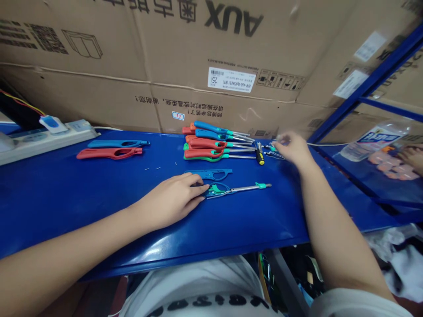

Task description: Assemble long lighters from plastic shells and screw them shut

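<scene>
My left hand (175,196) lies on the blue shelf (99,207), its fingers pinched on the handle end of an opened lighter body (228,189) with a long metal nozzle. Just behind it rests a loose blue handle shell (211,174). My right hand (292,149) reaches to the back right, fingers curled over small parts beside a yellow-and-black screwdriver (260,156); what it grips is blurred. A stack of red, blue and green long-nozzle lighters (211,141) lies between the two hands at the back.
A blue and a red handle shell (112,149) lie at the left, near a white power strip (42,136). Large cardboard boxes (198,53) wall off the back. A blue rack frame (363,88) and another person's hand (413,156) are at the right.
</scene>
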Demonstrator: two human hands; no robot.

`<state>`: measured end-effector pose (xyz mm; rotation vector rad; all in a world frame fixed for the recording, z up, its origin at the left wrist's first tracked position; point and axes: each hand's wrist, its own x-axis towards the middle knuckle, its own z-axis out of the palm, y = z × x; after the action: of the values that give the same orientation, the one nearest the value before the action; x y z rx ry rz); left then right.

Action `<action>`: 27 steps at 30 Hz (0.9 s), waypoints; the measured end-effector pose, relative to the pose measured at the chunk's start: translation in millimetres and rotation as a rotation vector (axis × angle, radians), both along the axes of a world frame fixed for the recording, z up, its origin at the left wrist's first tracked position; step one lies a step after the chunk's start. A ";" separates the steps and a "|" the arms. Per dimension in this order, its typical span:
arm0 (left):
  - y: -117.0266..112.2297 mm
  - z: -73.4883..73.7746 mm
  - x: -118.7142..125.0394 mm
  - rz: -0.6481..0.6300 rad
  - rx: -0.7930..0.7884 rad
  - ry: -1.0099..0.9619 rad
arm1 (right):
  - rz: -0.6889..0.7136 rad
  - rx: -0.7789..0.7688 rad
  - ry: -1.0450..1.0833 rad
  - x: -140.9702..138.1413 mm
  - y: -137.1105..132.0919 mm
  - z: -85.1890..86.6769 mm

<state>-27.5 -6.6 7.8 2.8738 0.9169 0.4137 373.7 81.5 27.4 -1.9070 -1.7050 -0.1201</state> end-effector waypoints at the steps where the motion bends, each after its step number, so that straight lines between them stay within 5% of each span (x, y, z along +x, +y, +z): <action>1: 0.1 0.1 0.0 0.011 -0.010 -0.015 | 0.044 0.038 0.079 -11.1 -2.8 3.9; 4: -0.7 0.8 0.8 0.065 -0.050 -0.122 | 0.333 0.091 0.266 -54.8 -18.8 12.6; 10: -5.2 1.0 3.6 0.088 -0.100 -0.377 | 0.876 -0.169 0.556 -148.1 -71.5 0.2; 14: -5.3 -1.9 2.6 0.061 -0.104 -0.444 | 0.947 -0.249 0.625 -178.1 -86.4 -18.3; 21: -2.8 -4.9 3.3 0.060 -0.065 -0.415 | 0.960 -0.278 0.665 -177.7 -82.0 -26.9; 27: -1.6 1.9 3.4 0.125 -0.005 -0.452 | 1.007 -0.165 0.314 -167.8 -84.6 -16.1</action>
<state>-24.0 -8.2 9.7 2.5527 1.0015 1.0157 205.9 -3.1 11.3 -0.8916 -2.2536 0.6763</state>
